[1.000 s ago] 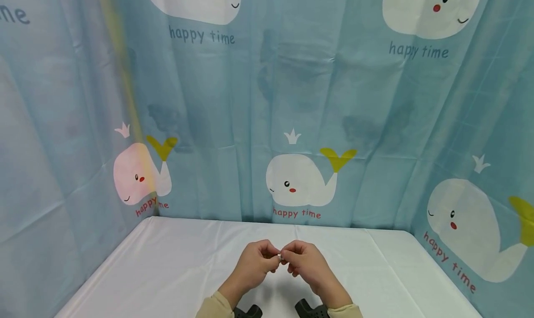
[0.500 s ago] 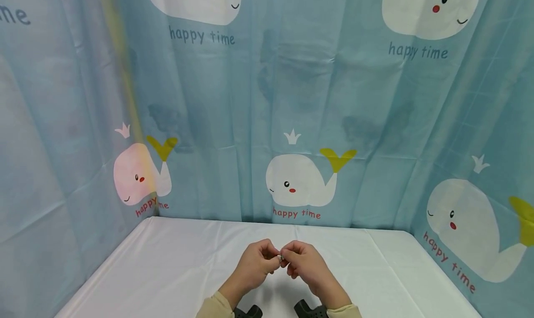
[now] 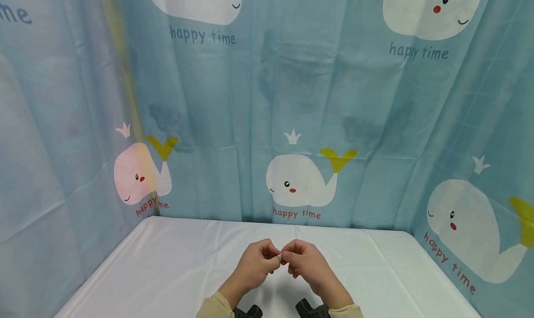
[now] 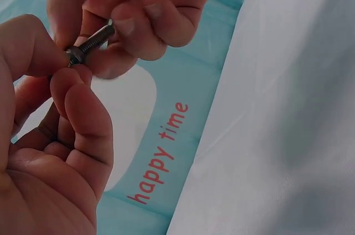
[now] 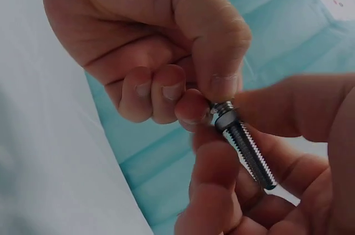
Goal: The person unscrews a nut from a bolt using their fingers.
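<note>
Bolt (image 5: 252, 157), metal, threaded, held aloft above the bench (image 3: 167, 262) between two hands at the near middle; its head end is hidden by fingertips. Nut (image 5: 227, 119), metal, ring-shaped, set around the bolt's shank; thread is seen on both sides of it, and the longer bare length is pointed toward the right palm.

Left hand (image 3: 253, 264): the covered end of the bolt is pinched between thumb and forefinger, the remaining fingers being curled. Right hand (image 3: 308, 264): the nut is gripped between thumb and forefinger, and the bolt's free end is surrounded by the other bent fingers without being clasped.

Sleeves (image 3: 214, 306), one pair, pale beige, worn at both forearms. Wrist devices (image 3: 249, 312), two, dark, strapped just beside the cuffs. Bench, covered in white cloth, faintly creased; soft shadows are cast on it beneath the hands.

Curtain (image 3: 233, 100), blue, hung behind the bench and along both sides, printed with pale whales (image 3: 298, 179), yellow tails and "happy time" lettering (image 3: 296, 213) in red and grey-blue.
</note>
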The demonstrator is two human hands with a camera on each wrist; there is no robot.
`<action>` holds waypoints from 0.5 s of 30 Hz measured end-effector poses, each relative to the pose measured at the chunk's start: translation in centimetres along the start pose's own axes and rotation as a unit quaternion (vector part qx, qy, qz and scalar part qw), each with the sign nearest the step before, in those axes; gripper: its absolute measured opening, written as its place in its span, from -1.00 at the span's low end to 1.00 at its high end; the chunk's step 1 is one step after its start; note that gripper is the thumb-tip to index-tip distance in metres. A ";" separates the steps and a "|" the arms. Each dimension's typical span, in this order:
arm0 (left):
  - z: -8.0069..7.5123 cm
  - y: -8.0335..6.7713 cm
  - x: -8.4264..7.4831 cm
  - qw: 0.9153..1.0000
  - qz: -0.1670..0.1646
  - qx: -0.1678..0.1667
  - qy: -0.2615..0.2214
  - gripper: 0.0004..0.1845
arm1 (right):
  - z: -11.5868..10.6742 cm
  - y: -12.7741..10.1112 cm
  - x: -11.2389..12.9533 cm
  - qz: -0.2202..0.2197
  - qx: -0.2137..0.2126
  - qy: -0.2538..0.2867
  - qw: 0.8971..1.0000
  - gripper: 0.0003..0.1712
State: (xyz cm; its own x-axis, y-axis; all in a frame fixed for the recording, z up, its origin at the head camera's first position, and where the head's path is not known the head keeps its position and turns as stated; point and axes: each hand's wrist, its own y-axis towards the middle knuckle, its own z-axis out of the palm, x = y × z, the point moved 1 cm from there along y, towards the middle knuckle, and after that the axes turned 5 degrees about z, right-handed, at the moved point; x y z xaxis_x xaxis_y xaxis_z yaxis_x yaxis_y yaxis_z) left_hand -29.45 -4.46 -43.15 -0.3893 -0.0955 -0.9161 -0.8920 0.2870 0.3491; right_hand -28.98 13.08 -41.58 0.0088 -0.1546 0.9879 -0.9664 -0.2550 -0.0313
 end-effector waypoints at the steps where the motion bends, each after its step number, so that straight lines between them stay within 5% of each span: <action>1: 0.0 0.0 -0.1 1.000 -0.001 -0.001 0.000 -0.92 | -0.1 0.1 0.0 0.000 -0.003 0.002 1.000 -0.82; 9: -0.2 -0.1 0.0 1.000 -0.004 0.001 -0.010 -0.93 | 0.0 -0.2 0.1 0.015 -0.006 0.001 1.000 -0.64; 15: -0.2 0.0 0.0 1.000 -0.002 0.000 -0.005 -0.94 | -0.1 -0.1 0.3 0.002 -0.008 0.005 1.000 -0.78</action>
State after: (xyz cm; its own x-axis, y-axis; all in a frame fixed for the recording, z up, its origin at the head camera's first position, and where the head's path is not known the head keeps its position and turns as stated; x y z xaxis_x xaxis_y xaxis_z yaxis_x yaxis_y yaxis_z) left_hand -29.49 -4.62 -43.14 -0.3835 -0.0865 -0.9195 -0.8937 0.2858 0.3458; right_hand -28.94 13.12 -41.23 0.0024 -0.1463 0.9892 -0.9707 -0.2382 -0.0329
